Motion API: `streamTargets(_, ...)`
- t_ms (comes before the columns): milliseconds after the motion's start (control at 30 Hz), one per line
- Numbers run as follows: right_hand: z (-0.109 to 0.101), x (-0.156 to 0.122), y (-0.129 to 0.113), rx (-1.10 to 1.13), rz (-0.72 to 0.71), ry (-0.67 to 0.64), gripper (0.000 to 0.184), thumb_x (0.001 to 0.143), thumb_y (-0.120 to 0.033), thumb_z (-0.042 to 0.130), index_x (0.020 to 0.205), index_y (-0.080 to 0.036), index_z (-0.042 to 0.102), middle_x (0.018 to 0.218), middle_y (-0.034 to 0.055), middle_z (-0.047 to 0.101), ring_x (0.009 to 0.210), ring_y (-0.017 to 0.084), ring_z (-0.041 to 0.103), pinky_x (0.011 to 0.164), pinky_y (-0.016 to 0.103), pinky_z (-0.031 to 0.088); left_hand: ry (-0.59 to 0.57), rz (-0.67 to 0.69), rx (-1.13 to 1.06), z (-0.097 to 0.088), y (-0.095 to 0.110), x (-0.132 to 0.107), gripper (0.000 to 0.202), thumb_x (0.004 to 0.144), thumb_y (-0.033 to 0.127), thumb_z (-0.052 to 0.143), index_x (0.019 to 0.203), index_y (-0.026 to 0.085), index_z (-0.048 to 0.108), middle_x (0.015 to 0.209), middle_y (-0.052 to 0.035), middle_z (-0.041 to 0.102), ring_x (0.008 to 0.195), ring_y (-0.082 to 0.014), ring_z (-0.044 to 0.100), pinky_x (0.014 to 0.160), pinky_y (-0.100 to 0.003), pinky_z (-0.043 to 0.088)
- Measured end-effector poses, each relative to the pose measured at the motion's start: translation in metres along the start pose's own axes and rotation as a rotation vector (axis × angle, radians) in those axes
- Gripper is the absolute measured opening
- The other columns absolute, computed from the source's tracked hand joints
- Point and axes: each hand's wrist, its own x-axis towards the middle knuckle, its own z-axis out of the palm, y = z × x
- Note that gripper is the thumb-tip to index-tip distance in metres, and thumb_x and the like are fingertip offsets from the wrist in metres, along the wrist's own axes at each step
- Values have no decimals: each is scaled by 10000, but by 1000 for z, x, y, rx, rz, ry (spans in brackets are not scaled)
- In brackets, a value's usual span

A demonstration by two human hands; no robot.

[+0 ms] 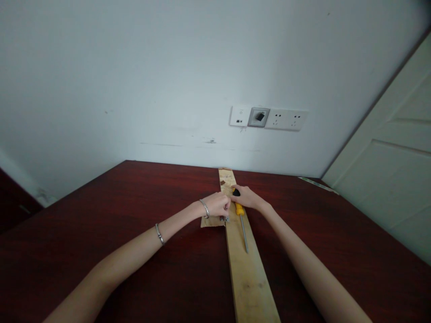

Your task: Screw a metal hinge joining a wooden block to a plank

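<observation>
A long pale wooden board (251,282) lies lengthwise on the dark red table, running toward the wall. On the board is a screwdriver (239,210) with a yellow and black handle, its metal shaft pointing back toward me. My right hand (248,197) is closed around the black end of that handle. Over the board's left edge, my left hand (218,204) has its fingers curled together; what they hold, if anything, is hidden. Just under those fingers sit small grey metal pieces (225,219), too small to name. A piece of cardboard (210,222) lies partly beneath my left hand.
The table (151,278) meets a white wall (168,89) at its far edge. Wall sockets (286,120) with a black plug (260,116) are above it. A flat strip (318,184) lies at the far right corner, near a pale panelled door (397,148).
</observation>
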Motion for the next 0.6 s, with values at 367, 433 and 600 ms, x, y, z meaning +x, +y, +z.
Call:
streamTargets(367,1,0,0,3,9,5,586,801,-376,572,1300,-75,512,1192,207,638,1109,316,603,892,337,455,21,41,-104,4,-8,2,28,668,148,661,673,140,635,621,7,614,570,-112,533,528,-196,344)
streamTargets(433,1,0,0,4,11,6,578,804,-382,572,1296,-84,515,1197,201,637,1118,314,598,891,337,454,30,64,-141,5,-10,2,29,667,132,658,688,136,638,623,14,604,565,-103,521,535,-191,350)
streamTargets(600,1,0,-1,5,7,4,562,803,-382,574,1285,-96,526,1201,186,638,1120,301,597,887,322,452,-2,58,-210,6,-18,2,50,658,127,667,705,134,653,614,28,595,556,-89,519,541,-178,367)
